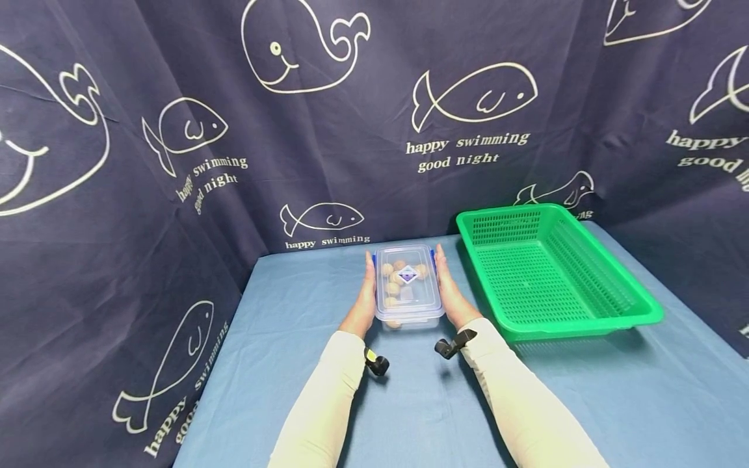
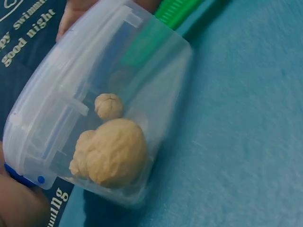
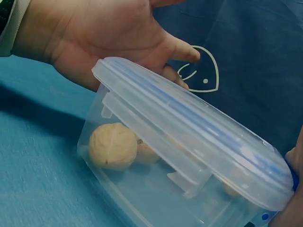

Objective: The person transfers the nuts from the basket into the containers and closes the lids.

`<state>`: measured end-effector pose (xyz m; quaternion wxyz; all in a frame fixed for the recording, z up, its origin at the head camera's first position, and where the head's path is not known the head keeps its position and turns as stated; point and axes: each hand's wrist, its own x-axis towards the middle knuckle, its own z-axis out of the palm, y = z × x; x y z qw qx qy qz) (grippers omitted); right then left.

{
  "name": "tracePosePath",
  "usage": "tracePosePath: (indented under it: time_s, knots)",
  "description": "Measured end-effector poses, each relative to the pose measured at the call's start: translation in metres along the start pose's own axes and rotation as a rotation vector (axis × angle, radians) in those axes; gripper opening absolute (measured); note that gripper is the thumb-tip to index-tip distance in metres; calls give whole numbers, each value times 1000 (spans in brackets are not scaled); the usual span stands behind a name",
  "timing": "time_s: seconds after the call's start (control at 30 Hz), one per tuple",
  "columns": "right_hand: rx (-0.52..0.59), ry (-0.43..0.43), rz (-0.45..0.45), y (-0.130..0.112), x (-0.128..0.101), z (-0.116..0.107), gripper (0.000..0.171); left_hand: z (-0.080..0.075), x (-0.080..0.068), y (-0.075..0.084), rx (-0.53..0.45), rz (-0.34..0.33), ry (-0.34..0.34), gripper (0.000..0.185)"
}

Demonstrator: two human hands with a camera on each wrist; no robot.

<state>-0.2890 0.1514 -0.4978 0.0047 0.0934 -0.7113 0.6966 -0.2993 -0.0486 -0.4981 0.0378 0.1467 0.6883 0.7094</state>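
Note:
A clear plastic box (image 1: 406, 289) with a snapped-on lid and blue latches stands on the blue table (image 1: 643, 403). Several walnuts (image 1: 393, 278) lie inside; one large walnut (image 2: 116, 151) shows through the wall, as does another walnut (image 3: 112, 145). My left hand (image 1: 367, 292) lies flat against the box's left side, fingers straight. On the opposite side, my right hand (image 1: 447, 289) presses the same way. The right wrist view shows the left hand (image 3: 109, 33) with its palm spread behind the box (image 3: 189, 142).
An empty green mesh basket (image 1: 585, 325) sits right of the box, close to my right hand. A dark blue curtain (image 1: 146, 195) with fish prints encloses the table at the back and both sides.

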Motion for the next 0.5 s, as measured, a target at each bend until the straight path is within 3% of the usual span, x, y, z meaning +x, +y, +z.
tracePosePath:
  time_s: [0.17, 0.33, 0.43, 0.5]
  knots:
    - [-18, 14, 34, 1, 3, 2, 63, -4, -1, 0, -22, 14, -11, 71]
    - [-90, 25, 35, -1, 6, 0, 64, -7, 2, -2, -30, -20, -2, 70]
    - [-201, 75, 43, -11, 10, 2, 66, -8, 7, 3, 102, -43, 6, 69]
    - [-315, 140, 52, -22, 13, 5, 69, -9, 10, 11, 265, -55, 18, 69]
